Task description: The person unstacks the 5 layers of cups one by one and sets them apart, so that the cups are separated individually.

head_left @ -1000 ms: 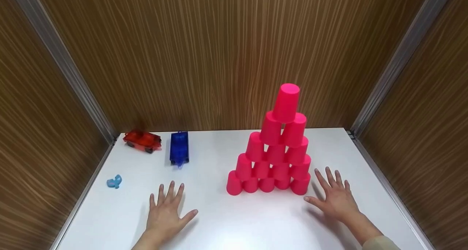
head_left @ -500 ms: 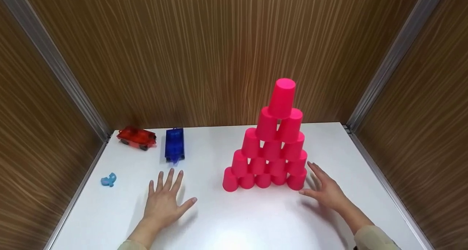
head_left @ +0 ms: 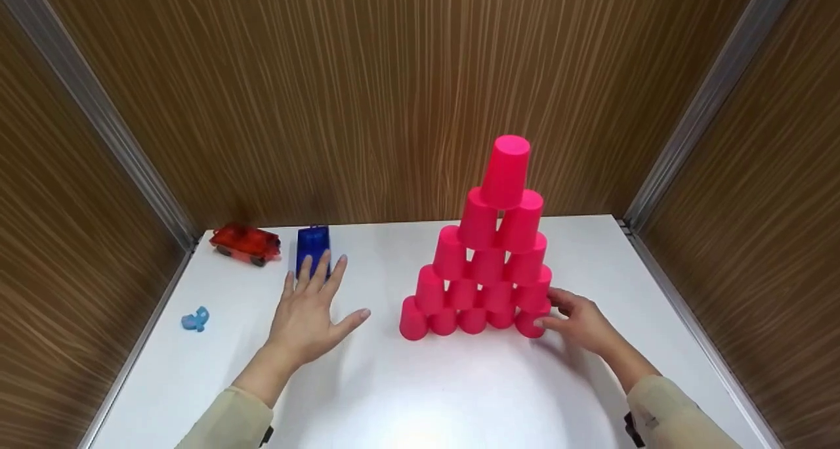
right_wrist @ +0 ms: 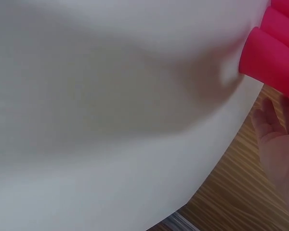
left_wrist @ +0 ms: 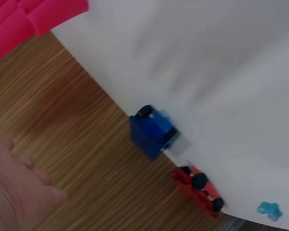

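Several pink cups (head_left: 488, 266) stand upside down in a stepped pyramid, a single cup (head_left: 506, 172) at its top. At the bottom right corner, my right hand (head_left: 583, 323) is around a pink cup (head_left: 527, 325), its thumb in front and its fingertips partly hidden behind. In the right wrist view those fingers lie close beside a cup (right_wrist: 269, 62); firm contact is unclear. My left hand (head_left: 306, 322) is spread above the table, its fingertips covering the near part of a blue toy wagon (head_left: 312, 239) in the head view. It holds nothing.
A red translucent toy wagon (head_left: 245, 242) stands at the back left of the white table (head_left: 420, 390). Nearer lies a small light-blue toy piece (head_left: 195, 319). Wood-grain panels (head_left: 394, 94) enclose the back and both sides.
My left hand has moved forward, up to the blue wagon, still spread. My right hand has moved left and bent its fingers around the bottom right cup. The pyramid stands unchanged.
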Demonstrator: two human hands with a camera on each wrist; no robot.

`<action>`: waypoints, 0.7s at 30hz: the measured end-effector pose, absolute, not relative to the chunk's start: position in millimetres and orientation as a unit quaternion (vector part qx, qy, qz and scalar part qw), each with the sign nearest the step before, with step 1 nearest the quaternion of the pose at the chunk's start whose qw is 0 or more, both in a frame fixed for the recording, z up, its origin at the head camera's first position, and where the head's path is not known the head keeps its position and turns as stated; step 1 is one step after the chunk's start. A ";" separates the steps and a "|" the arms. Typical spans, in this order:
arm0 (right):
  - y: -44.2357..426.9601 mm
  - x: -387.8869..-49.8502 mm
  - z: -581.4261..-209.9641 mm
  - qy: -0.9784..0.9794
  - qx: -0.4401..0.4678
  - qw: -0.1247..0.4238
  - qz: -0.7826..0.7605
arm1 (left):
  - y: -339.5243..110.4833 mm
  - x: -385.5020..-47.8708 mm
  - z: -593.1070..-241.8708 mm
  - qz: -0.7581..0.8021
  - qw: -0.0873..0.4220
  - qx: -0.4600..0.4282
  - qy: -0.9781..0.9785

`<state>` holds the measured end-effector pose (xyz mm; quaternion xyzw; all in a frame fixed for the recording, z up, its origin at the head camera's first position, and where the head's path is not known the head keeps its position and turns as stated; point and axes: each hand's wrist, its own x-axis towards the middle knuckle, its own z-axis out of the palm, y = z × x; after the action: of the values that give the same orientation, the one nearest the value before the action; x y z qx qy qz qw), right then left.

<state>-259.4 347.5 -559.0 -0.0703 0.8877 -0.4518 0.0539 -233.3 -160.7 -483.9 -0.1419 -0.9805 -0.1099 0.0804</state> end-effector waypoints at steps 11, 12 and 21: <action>345.4 -268.6 -559.4 0.885 -0.083 0.044 -0.455 | -131.1 -253.7 -418.3 -0.159 0.116 -0.184 -0.963; 345.4 -268.5 -559.5 0.885 -0.085 0.043 -0.456 | -127.3 -255.0 -412.7 -0.170 0.118 -0.189 -0.960; 340.3 -263.9 -556.0 0.873 -0.080 0.042 -0.479 | -85.0 -269.6 -366.1 -0.284 0.116 -0.248 -0.919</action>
<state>-263.9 340.3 -556.0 -0.0804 0.8730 -0.4792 0.0418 -269.6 -85.0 -366.1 -0.2484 -0.9187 -0.2844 0.1157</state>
